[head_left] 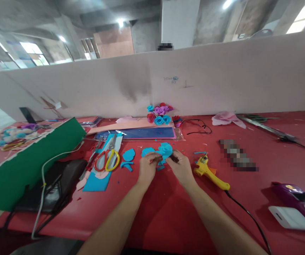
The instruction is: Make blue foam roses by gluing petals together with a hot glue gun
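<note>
A bright blue paper flower (165,150) is held up between my two hands over the red table. My left hand (149,166) pinches at its lower left side, and my right hand (180,165) has its fingers closed on its right edge. The fingertips are partly hidden. Just behind my left hand lie blue paper petals (128,154), with curved blue scraps (127,166) nearer me. To the right of my right hand rests a yellow glue gun (211,173). Scissors with red and yellow handles (112,160) lie on a folded blue sheet (96,182).
Finished paper flowers (160,113) stand at the back by the white partition (94,88). Eyeglasses (199,126) and pink paper (228,119) lie right of them. A black bag (70,177) and green board (35,166) are left; a purple device (295,198) and white adapter (290,217) sit right.
</note>
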Demonstrator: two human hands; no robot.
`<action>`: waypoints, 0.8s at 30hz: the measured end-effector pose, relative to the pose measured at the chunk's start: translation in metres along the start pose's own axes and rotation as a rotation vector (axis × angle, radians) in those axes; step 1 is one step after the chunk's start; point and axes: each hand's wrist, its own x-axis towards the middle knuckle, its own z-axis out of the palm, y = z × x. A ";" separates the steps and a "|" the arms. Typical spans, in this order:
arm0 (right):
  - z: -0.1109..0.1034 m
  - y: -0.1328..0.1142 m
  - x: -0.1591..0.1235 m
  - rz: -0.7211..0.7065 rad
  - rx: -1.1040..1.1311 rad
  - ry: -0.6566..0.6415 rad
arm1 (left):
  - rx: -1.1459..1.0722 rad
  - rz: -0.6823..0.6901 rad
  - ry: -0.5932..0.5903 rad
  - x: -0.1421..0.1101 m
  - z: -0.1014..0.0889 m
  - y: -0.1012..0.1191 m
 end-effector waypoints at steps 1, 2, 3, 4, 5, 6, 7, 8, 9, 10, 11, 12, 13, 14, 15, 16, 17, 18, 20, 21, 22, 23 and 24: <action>0.000 -0.001 0.000 -0.010 -0.011 0.001 | 0.002 -0.003 -0.001 0.000 0.000 0.000; 0.000 -0.003 0.000 -0.017 -0.016 0.002 | 0.004 -0.004 0.000 0.000 0.000 -0.001; 0.000 -0.004 -0.001 -0.022 -0.015 0.002 | 0.005 -0.005 0.000 0.000 0.000 -0.003; 0.000 -0.006 -0.001 -0.025 -0.006 -0.001 | 0.005 -0.004 0.001 0.000 -0.001 -0.005; 0.000 -0.008 -0.002 -0.028 0.005 -0.006 | 0.003 -0.001 0.002 0.000 -0.001 -0.007; 0.001 -0.010 -0.002 -0.032 0.014 -0.014 | 0.000 0.001 0.008 0.000 -0.001 -0.009; 0.001 -0.012 -0.003 -0.040 0.017 -0.028 | -0.003 -0.001 0.016 0.000 -0.002 -0.011; 0.001 -0.013 -0.003 -0.051 0.016 -0.047 | -0.007 -0.003 0.022 0.001 -0.002 -0.013; 0.001 -0.014 -0.004 -0.063 0.009 -0.068 | -0.009 -0.004 0.029 0.001 -0.002 -0.014; 0.002 -0.014 -0.004 -0.072 -0.003 -0.088 | -0.009 -0.006 0.034 0.001 -0.002 -0.014; 0.002 -0.014 -0.005 -0.079 -0.018 -0.101 | -0.006 -0.008 0.040 0.001 -0.002 -0.014; 0.002 -0.014 -0.005 -0.083 -0.035 -0.104 | -0.004 -0.010 0.043 0.001 -0.002 -0.014; 0.002 -0.013 -0.006 -0.086 -0.057 -0.095 | -0.003 -0.012 0.048 0.001 -0.002 -0.012; 0.002 -0.012 -0.006 -0.089 -0.082 -0.076 | 0.000 -0.014 0.052 0.000 -0.001 -0.011; 0.002 -0.011 -0.006 -0.092 -0.108 -0.052 | 0.001 -0.018 0.050 0.000 -0.001 -0.009; 0.002 -0.010 -0.007 -0.097 -0.129 -0.027 | -0.002 -0.022 0.045 0.000 0.000 -0.008; 0.002 -0.009 -0.007 -0.103 -0.146 -0.005 | -0.008 -0.028 0.038 -0.001 0.001 -0.007; 0.002 -0.008 -0.007 -0.109 -0.157 0.011 | -0.016 -0.035 0.030 -0.001 0.001 -0.006; 0.002 -0.007 -0.007 -0.119 -0.164 0.025 | -0.030 -0.045 0.023 -0.002 0.002 -0.006; 0.003 -0.007 -0.007 -0.122 -0.166 0.025 | -0.032 -0.048 0.026 -0.002 0.002 -0.006; 0.003 -0.007 -0.007 -0.125 -0.167 0.024 | -0.029 -0.049 0.028 -0.002 0.003 -0.006; 0.003 -0.007 -0.007 -0.125 -0.169 0.025 | -0.027 -0.049 0.030 -0.002 0.003 -0.006; 0.003 -0.008 -0.007 -0.124 -0.170 0.027 | -0.026 -0.048 0.031 -0.002 0.003 -0.006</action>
